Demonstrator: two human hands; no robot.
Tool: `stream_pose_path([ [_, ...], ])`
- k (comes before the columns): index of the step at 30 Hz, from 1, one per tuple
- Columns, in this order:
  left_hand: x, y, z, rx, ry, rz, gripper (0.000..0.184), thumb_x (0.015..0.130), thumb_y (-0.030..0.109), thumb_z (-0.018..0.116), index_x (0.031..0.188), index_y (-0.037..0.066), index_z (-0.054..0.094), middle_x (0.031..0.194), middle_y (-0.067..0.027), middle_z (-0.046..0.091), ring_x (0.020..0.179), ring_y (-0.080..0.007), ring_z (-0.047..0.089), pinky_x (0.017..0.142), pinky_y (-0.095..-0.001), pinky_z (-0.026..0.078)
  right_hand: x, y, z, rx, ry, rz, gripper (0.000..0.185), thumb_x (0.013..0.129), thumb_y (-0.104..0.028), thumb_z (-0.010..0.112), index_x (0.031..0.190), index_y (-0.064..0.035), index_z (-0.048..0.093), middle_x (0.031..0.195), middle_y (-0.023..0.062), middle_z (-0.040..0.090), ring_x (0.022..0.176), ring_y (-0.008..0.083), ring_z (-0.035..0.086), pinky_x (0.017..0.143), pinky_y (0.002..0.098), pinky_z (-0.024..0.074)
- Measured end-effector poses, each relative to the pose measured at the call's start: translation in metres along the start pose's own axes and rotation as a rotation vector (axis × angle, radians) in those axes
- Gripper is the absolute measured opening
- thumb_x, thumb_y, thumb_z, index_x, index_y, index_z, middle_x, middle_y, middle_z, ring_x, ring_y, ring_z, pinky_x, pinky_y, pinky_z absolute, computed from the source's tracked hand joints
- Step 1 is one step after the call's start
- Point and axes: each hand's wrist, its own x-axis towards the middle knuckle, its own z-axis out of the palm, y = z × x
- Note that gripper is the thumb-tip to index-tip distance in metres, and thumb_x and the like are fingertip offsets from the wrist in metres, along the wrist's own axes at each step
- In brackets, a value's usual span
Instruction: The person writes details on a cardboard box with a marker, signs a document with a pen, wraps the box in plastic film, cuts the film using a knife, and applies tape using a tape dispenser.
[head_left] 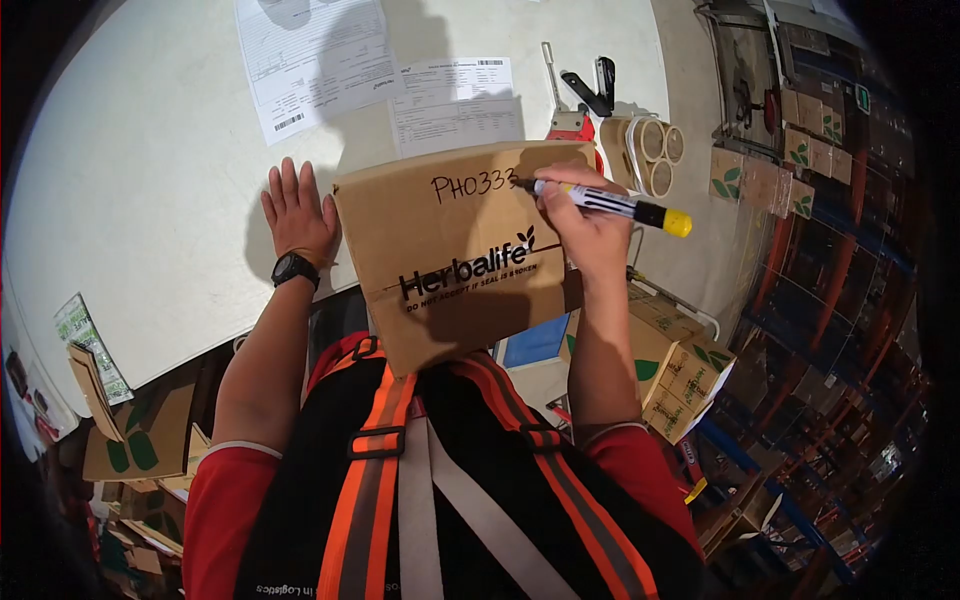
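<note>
A brown cardboard box (pixel 455 225) printed "Herbalife" sits tilted at the table's near edge, against my body. Handwritten black letters reading "PH0333" run along its upper part. My right hand (pixel 588 222) grips a marker (pixel 610 203) with a white barrel and a yellow end, its dark tip at the last written character. My left hand (pixel 300 215) lies flat on the white table (pixel 160 190), fingers spread, just beside the box's left edge. A black watch is on that wrist.
Printed papers (pixel 455 105) lie beyond the box. A red tape dispenser (pixel 572 125), a black stapler (pixel 592 88) and tape rolls (pixel 655 150) stand at the right. Cartons (pixel 690 370) are stacked lower right, with more cardboard (pixel 150 430) lower left. Tall racks (pixel 830 270) rise at far right.
</note>
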Motion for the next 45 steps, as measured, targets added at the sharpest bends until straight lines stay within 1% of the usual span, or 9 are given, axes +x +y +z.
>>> stream_pose_path([
  [1, 0.000, 0.001, 0.000, 0.006, -0.003, -0.003, 0.056, 0.085, 0.028, 0.046, 0.136, 0.012, 0.029, 0.146, -0.0114, 0.019, 0.136, -0.0304, 0.011, 0.109, -0.0481, 0.007, 0.000, -0.001, -0.002, 0.077, 0.028, 0.093, 0.010, 0.075, -0.001, 0.063, 0.085, 0.0005, 0.065, 0.075, 0.0061, 0.061, 0.067, 0.0098, 0.055, 0.060, 0.0224, 0.0433],
  [9, 0.001, -0.001, 0.002, 0.018, -0.004, 0.007, 0.056, 0.086, 0.030, 0.044, 0.137, 0.012, 0.028, 0.147, -0.0110, 0.017, 0.137, -0.0300, 0.009, 0.110, -0.0476, 0.007, 0.003, 0.002, -0.002, -0.046, 0.060, 0.082, 0.011, 0.076, -0.005, 0.064, 0.086, 0.0005, 0.065, 0.077, 0.0060, 0.061, 0.066, 0.0093, 0.054, 0.060, 0.0222, 0.0432],
  [14, 0.000, -0.002, 0.002, 0.026, -0.009, 0.009, 0.056, 0.087, 0.030, 0.044, 0.137, 0.013, 0.027, 0.147, -0.0107, 0.017, 0.137, -0.0298, 0.009, 0.110, -0.0474, 0.006, -0.001, 0.008, -0.005, -0.021, 0.076, 0.030, 0.011, 0.076, -0.004, 0.064, 0.086, -0.0004, 0.064, 0.073, 0.0037, 0.059, 0.062, 0.0074, 0.051, 0.055, 0.0218, 0.0416],
  [16, 0.000, -0.002, 0.003, 0.024, -0.013, 0.007, 0.057, 0.087, 0.030, 0.044, 0.138, 0.013, 0.027, 0.147, -0.0105, 0.016, 0.137, -0.0295, 0.009, 0.110, -0.0473, 0.006, 0.002, 0.012, -0.005, -0.059, 0.112, -0.093, 0.010, 0.076, -0.003, 0.064, 0.085, -0.0004, 0.064, 0.071, 0.0028, 0.058, 0.060, 0.0065, 0.050, 0.054, 0.0209, 0.0406],
  [19, 0.000, -0.003, 0.003, 0.036, -0.016, 0.009, 0.057, 0.087, 0.030, 0.044, 0.138, 0.013, 0.027, 0.147, -0.0104, 0.016, 0.137, -0.0293, 0.009, 0.110, -0.0472, 0.005, -0.001, 0.006, -0.005, 0.017, 0.028, 0.037, 0.011, 0.077, -0.003, 0.063, 0.087, 0.0006, 0.065, 0.070, 0.0028, 0.060, 0.059, 0.0066, 0.050, 0.054, 0.0196, 0.0406],
  [21, -0.001, -0.002, 0.003, 0.029, -0.024, 0.006, 0.057, 0.087, 0.031, 0.044, 0.138, 0.013, 0.026, 0.147, -0.0104, 0.016, 0.137, -0.0292, 0.008, 0.110, -0.0473, 0.006, -0.001, -0.004, -0.006, 0.162, 0.134, 0.142, 0.012, 0.080, -0.003, 0.061, 0.091, 0.0012, 0.064, 0.074, 0.0040, 0.061, 0.061, 0.0073, 0.053, 0.057, 0.0193, 0.0429],
  [25, 0.000, -0.003, 0.004, 0.026, -0.023, 0.008, 0.057, 0.087, 0.031, 0.044, 0.138, 0.013, 0.026, 0.147, -0.0103, 0.016, 0.137, -0.0292, 0.008, 0.110, -0.0475, 0.006, -0.004, 0.005, -0.014, 0.240, 0.199, 0.132, 0.016, 0.082, -0.002, 0.058, 0.096, 0.0021, 0.062, 0.080, 0.0066, 0.062, 0.069, 0.0087, 0.055, 0.064, 0.0199, 0.0448],
  [37, 0.000, -0.002, 0.004, 0.029, -0.010, 0.017, 0.057, 0.087, 0.032, 0.042, 0.138, 0.013, 0.026, 0.147, -0.0112, 0.017, 0.137, -0.0300, 0.009, 0.109, -0.0480, 0.006, 0.003, 0.008, -0.023, 0.011, 0.101, 0.060, 0.012, 0.077, -0.001, 0.062, 0.089, 0.0007, 0.065, 0.076, 0.0043, 0.060, 0.064, 0.0074, 0.050, 0.059, 0.0206, 0.0409],
  [45, 0.000, -0.002, 0.002, 0.033, -0.018, 0.019, 0.057, 0.087, 0.031, 0.041, 0.139, 0.013, 0.025, 0.147, -0.0112, 0.016, 0.137, -0.0299, 0.008, 0.110, -0.0476, 0.006, 0.003, 0.008, -0.021, -0.100, 0.013, 0.078, 0.014, 0.080, -0.004, 0.060, 0.093, 0.0022, 0.064, 0.078, 0.0060, 0.061, 0.067, 0.0097, 0.056, 0.061, 0.0213, 0.0446],
])
